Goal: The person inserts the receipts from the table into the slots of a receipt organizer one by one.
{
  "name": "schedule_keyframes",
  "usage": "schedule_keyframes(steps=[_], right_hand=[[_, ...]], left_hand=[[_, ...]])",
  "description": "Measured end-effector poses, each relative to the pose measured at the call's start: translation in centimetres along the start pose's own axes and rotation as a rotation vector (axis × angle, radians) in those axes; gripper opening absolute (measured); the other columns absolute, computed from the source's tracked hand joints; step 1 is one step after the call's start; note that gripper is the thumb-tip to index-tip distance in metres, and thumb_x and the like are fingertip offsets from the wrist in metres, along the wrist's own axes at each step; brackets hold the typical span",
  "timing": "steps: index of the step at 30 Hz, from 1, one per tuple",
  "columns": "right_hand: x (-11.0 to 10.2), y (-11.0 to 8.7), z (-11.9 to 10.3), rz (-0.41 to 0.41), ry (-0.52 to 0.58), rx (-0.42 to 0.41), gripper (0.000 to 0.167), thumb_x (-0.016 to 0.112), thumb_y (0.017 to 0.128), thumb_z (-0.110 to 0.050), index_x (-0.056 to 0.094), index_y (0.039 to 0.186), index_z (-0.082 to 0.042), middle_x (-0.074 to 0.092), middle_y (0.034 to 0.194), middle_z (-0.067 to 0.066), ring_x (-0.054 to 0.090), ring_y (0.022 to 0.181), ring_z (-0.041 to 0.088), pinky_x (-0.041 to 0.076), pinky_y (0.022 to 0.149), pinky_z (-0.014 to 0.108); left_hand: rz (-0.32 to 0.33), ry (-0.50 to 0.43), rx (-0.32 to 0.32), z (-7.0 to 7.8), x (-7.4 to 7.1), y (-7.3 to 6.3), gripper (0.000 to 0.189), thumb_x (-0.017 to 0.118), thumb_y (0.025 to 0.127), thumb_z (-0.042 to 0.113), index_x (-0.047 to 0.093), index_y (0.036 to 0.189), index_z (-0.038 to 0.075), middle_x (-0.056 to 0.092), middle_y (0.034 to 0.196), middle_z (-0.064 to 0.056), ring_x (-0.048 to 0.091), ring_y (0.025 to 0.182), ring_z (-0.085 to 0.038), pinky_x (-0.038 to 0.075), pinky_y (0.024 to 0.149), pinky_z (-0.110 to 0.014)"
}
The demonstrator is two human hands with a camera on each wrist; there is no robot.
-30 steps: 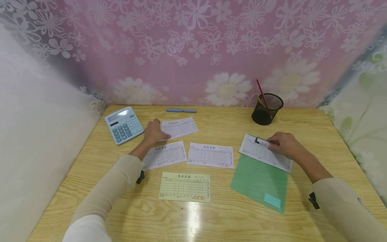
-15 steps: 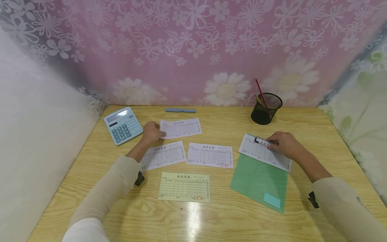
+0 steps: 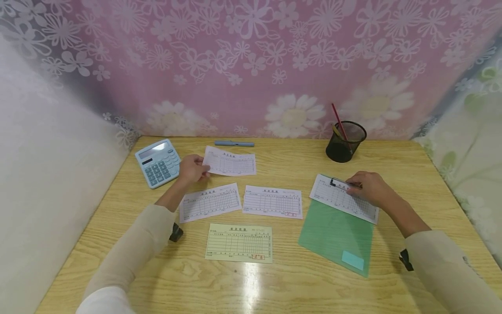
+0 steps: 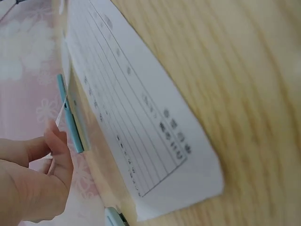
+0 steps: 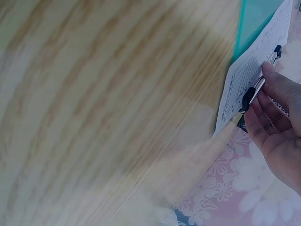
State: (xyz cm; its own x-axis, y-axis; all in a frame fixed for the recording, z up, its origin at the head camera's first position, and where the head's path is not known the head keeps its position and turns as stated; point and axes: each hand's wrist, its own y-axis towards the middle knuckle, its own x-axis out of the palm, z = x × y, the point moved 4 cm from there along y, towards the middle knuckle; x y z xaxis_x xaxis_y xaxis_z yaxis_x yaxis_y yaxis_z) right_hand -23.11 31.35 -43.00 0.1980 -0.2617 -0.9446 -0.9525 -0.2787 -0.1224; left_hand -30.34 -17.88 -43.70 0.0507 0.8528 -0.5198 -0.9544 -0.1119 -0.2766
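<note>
My left hand (image 3: 192,168) pinches the left edge of a white receipt slip (image 3: 233,162), which is raised and slightly bent. In the left wrist view that slip shows almost edge-on at the fingertips (image 4: 52,129). My right hand (image 3: 368,187) grips the metal clip (image 3: 339,183) of a green clipboard (image 3: 335,231), thumb on top and fingers beneath. A white slip (image 3: 325,192) lies across the board's top end, under the clip. Closer to me, two more white slips (image 3: 213,203) lie side by side, with a yellow receipt slip (image 3: 238,244) in front of them.
A blue calculator (image 3: 158,163) sits left of my left hand. A blue pen (image 3: 234,143) lies near the back edge. The black mesh pen cup (image 3: 345,146) with pencils stands behind the clipboard. A flowered curtain (image 3: 251,78) hangs behind the table.
My left hand has shifted slightly left and lifted its slip, whose left end has tilted up. More of the front-left slip is uncovered. My right hand stays at the clip.
</note>
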Motion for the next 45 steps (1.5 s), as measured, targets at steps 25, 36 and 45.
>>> schedule_keyframes(steps=[25,36,45], right_hand=[[0.0,0.0,0.3,0.019,0.001,-0.013,0.033,0.067,0.088,-0.017,0.066,0.114,0.002,0.067,0.104,0.015,0.061,0.095,0.03,0.05,0.084,0.051],[-0.6,0.5,-0.2,-0.006,-0.027,-0.031,0.033,0.071,0.084,-0.018,0.069,0.11,0.002,0.068,0.094,0.01,0.06,0.081,0.02,0.049,0.071,0.037],[-0.6,0.5,0.0,-0.01,-0.008,-0.014,0.033,0.072,0.084,-0.018,0.069,0.11,0.002,0.068,0.095,0.011,0.06,0.082,0.02,0.048,0.071,0.037]], left_hand=[[-0.242,-0.339,0.122,8.4,7.2,-3.8,0.024,0.068,0.088,0.012,0.066,0.105,-0.005,0.072,0.095,-0.019,0.073,0.075,-0.021,0.056,0.083,-0.041],[-0.452,-0.248,0.042,8.8,16.5,-5.7,0.025,0.069,0.085,0.005,0.064,0.107,-0.006,0.072,0.087,-0.02,0.07,0.06,-0.014,0.06,0.073,-0.034],[-0.498,-0.226,0.043,9.3,21.5,-8.0,0.013,0.072,0.082,0.002,0.068,0.092,-0.004,0.072,0.072,-0.017,0.073,0.066,-0.025,0.06,0.062,-0.029]])
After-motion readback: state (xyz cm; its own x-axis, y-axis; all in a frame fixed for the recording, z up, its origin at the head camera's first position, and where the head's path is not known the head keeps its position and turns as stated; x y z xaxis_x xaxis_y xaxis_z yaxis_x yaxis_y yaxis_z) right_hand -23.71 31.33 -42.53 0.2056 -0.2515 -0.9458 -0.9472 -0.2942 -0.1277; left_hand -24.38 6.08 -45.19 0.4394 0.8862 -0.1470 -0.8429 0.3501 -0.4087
